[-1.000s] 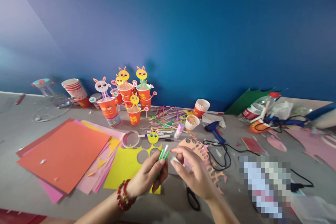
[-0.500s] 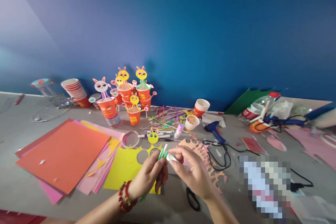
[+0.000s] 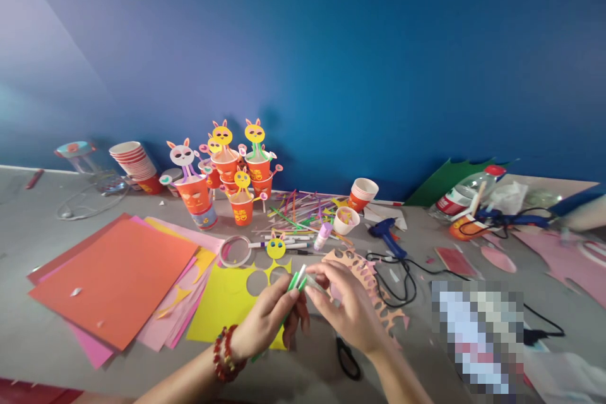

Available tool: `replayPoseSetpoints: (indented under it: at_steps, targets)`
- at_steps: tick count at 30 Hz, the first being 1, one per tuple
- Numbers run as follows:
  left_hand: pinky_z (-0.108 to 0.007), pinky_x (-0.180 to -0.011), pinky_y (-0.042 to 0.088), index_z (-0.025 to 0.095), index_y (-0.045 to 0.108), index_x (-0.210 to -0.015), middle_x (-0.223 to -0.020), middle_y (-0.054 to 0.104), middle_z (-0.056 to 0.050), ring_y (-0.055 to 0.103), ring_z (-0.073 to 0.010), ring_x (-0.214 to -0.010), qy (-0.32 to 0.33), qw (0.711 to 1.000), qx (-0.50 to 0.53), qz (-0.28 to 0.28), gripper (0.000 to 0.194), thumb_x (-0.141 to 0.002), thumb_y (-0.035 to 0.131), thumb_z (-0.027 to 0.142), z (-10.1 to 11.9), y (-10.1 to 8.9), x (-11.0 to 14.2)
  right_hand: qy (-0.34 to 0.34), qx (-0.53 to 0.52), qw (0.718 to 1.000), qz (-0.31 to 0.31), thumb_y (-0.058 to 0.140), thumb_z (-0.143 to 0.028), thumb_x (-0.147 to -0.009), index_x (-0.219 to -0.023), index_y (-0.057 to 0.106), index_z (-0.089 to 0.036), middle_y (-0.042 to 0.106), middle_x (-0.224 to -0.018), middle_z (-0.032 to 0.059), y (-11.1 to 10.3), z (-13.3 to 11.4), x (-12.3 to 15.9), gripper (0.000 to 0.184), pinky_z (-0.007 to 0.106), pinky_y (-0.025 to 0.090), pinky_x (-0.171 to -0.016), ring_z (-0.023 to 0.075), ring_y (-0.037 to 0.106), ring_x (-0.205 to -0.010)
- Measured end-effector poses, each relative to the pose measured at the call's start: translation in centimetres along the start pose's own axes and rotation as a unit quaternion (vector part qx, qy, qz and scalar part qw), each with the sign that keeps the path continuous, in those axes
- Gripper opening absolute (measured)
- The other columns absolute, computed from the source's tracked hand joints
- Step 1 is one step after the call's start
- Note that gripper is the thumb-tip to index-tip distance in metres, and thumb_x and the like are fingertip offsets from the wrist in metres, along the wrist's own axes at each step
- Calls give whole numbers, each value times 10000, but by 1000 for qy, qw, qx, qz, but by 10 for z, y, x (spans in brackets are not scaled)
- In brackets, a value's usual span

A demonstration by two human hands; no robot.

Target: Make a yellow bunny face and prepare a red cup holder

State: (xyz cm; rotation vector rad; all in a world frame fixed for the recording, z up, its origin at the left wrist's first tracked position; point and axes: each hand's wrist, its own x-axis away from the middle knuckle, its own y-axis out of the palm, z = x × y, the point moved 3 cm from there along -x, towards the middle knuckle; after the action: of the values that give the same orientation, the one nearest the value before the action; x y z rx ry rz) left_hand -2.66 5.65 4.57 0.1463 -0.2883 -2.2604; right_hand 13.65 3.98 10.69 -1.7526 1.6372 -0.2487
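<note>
My left hand (image 3: 272, 315), with red bead bracelets at its wrist, is closed around a small bundle of green and white straws (image 3: 298, 279). Their upper ends stick out above the thumb. Close against the bundle, my right hand (image 3: 348, 306) pinches a strip of clear tape (image 3: 313, 284) whose other end reaches the straws. Beneath the hands lies a yellow sheet (image 3: 222, 303) with round holes cut in it. Just beyond is a yellow paper bunny face (image 3: 276, 246), beside a roll of clear tape (image 3: 235, 252).
Bunny-topped red paper cups (image 3: 243, 209) stand at the back left. Coloured paper sheets (image 3: 118, 278) lie at left. Loose straws (image 3: 303, 211) are scattered behind, near a glue bottle (image 3: 322, 237). Black-handled scissors (image 3: 349, 358), a blue glue gun (image 3: 388, 237) and its cord lie at right.
The straw bundle has tilted and shifted slightly right in my left hand. The tape strip now lies closer against the straws, with my right fingers nearer to them.
</note>
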Motion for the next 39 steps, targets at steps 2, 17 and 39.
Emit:
replayPoseSetpoints:
  at_steps: [2, 17, 39]
  targets:
    - [-142, -367, 354, 156, 494, -953, -674, 687, -39, 497, -58, -371, -2, 1000, -12, -13, 338, -1006, 421, 482, 0, 1, 0, -13, -13, 1000, -2, 587, -251, -926, -1028, 633, -227, 655, -948, 53, 0, -2, -2, 115, 348, 480, -837, 235, 617, -922]
    - [-144, -343, 261, 161, 521, -905, -555, 541, 38, 351, -41, -350, -11, 997, -59, 41, 397, -996, 398, 527, 4, 2, 0, 12, -114, 993, 35, 529, -247, -985, -835, 548, -217, 576, -855, 15, 12, 5, -5, 154, 275, 440, -793, 178, 573, -840]
    - [-158, -369, 242, 154, 546, -918, -546, 562, 25, 341, -44, -365, 11, 994, -78, 79, 392, -1000, 404, 510, 2, 3, 1, 50, -149, 987, 41, 547, -308, -975, -771, 570, -208, 569, -730, -8, 13, 6, -5, 229, 237, 415, -639, 155, 556, -704]
